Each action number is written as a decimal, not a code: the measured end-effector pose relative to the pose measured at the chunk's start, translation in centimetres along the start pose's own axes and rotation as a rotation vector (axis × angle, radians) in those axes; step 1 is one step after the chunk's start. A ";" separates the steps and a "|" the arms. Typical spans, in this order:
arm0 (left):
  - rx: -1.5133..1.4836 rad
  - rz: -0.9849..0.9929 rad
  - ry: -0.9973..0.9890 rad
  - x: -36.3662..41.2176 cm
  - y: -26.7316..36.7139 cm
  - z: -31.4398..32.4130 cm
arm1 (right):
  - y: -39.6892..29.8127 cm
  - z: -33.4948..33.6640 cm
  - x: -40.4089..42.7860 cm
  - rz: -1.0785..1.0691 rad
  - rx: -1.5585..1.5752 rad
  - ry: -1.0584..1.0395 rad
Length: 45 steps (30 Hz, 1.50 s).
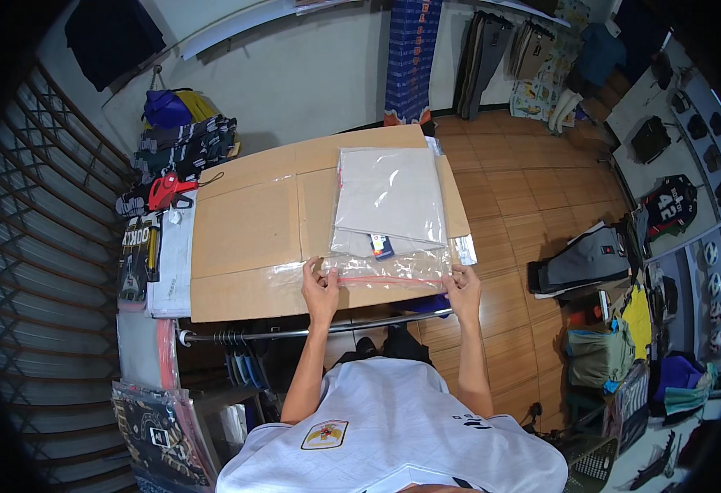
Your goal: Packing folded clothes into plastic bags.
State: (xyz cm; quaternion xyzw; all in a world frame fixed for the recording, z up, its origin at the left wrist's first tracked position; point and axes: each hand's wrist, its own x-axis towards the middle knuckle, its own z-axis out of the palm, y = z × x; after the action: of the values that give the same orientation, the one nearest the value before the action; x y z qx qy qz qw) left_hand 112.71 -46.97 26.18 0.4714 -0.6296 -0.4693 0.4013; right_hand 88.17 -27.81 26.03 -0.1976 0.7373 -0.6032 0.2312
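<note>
A clear plastic zip bag [397, 269] with a red seal strip lies on a large sheet of brown cardboard [246, 222]. Inside it is a folded light-grey garment [391, 191] with a dark hang tag [381, 246] near its lower edge. My left hand [321, 289] pinches the left end of the bag's mouth at the red strip. At the strip's right end, the fingers of my right hand [463, 289] grip the bag's edge. The strip runs nearly straight between both hands.
Left of the cardboard lie a red tape dispenser [168, 190], a yellow-handled cutter [152, 252] and packed clothes [132, 265]. Folded garments [188, 145] are piled behind. A metal rail [249, 336] with hangers runs along the near edge.
</note>
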 end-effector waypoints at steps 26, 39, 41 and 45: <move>-0.328 -0.214 -0.171 -1.3 -1.5 -3.0 | 0.0 -0.6 -2.4 0.164 0.150 0.098; -0.391 -0.105 -0.086 -1.5 -2.9 -2.4 | 2.3 -0.6 -2.4 -0.051 0.232 0.081; -0.390 -0.130 -0.102 -1.2 -3.1 -2.6 | 1.3 -0.6 -2.8 -0.002 0.197 0.079; -0.330 -0.135 -0.100 -1.2 -2.1 -2.6 | 0.4 -0.3 -3.1 0.127 0.120 0.030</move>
State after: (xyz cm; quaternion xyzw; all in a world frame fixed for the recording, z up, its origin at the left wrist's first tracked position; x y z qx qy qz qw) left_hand 115.88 -46.57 24.73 0.4164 -0.5300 -0.6151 0.4091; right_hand 90.53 -25.72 25.96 -0.1272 0.7144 -0.6332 0.2692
